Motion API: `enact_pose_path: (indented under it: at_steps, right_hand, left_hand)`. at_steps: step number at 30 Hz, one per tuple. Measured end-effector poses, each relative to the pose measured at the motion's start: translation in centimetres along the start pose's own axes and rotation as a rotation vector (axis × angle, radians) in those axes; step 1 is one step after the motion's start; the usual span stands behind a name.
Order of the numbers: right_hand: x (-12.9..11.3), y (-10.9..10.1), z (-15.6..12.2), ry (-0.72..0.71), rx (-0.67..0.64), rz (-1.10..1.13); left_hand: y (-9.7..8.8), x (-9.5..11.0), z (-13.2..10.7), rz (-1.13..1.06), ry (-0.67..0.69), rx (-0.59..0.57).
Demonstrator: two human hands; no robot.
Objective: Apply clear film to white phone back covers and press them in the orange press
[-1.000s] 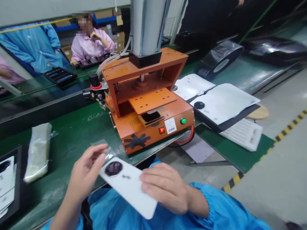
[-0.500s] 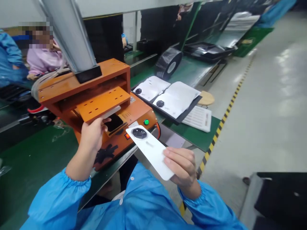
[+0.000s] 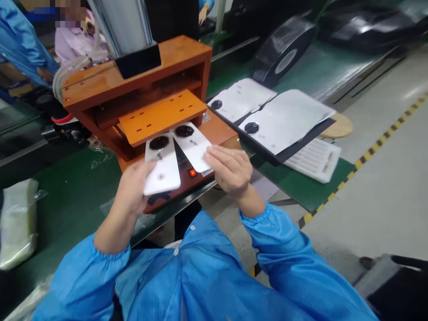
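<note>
My left hand (image 3: 135,185) is closed on the left edge of a white phone back cover (image 3: 163,171) with a round dark camera area at its top. Between the fingers of my right hand (image 3: 230,169) is a second white phone back cover (image 3: 194,149), held by its lower right side. Both covers tilt in front of the orange press machine (image 3: 140,98), their top ends close together just below its orange upper plate (image 3: 163,117). The covers hide the press bed. A red lit switch (image 3: 192,173) shows on the machine's front between the covers and my right hand.
Right of the press, a black tray (image 3: 279,158) bears more white covers (image 3: 287,120). Beyond lie a large black roll (image 3: 284,53), a white slotted tray (image 3: 317,158) and a round wooden stool top (image 3: 337,125). A plastic-wrapped bundle (image 3: 18,223) lies left. People sit across the bench.
My left hand has come out from under the press plate, now with a white cover. My right hand has moved its cover up and left beside it. The view has shifted.
</note>
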State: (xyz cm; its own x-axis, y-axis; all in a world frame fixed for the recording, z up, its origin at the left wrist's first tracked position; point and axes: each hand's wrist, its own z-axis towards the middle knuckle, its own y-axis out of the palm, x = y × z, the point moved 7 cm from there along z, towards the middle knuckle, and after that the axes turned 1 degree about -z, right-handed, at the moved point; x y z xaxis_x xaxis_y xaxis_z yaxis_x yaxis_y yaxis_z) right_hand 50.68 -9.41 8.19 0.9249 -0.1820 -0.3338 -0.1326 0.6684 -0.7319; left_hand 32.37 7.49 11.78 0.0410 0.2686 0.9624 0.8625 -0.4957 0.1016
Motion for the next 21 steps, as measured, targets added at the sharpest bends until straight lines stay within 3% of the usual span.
enact_pose_path:
  at_steps: [3,5,8,11,13,16,21]
  right_hand:
    - [-0.7,1.3,3.0,-0.045,-0.112,0.067]
    - [-1.4,2.3,5.1,-0.094,-0.168,0.103]
    - [-2.4,4.2,7.5,-0.167,-0.254,0.122]
    - [-2.8,5.1,8.4,-0.236,-0.297,0.107]
    - [-2.8,4.6,8.4,-0.276,-0.293,0.097]
    - [-2.7,3.4,8.1,-0.357,-0.309,0.078]
    - [-2.5,2.7,8.7,-0.46,-0.437,0.097]
  left_hand:
    - [-3.4,-3.9,-6.2,0.141,-0.286,-0.174]
    - [-5.8,-5.8,-9.6,0.187,-0.404,-0.253]
    - [-9.5,-7.6,-12.4,0.223,-0.425,-0.189]
    - [-13.1,-8.8,-13.8,0.214,-0.347,0.048]
    - [-14.8,-9.7,-14.4,0.191,-0.327,0.142]
    - [-15.8,-10.9,-14.6,0.177,-0.323,0.111]
    - [-15.4,-11.2,-13.8,0.201,-0.291,-0.003]
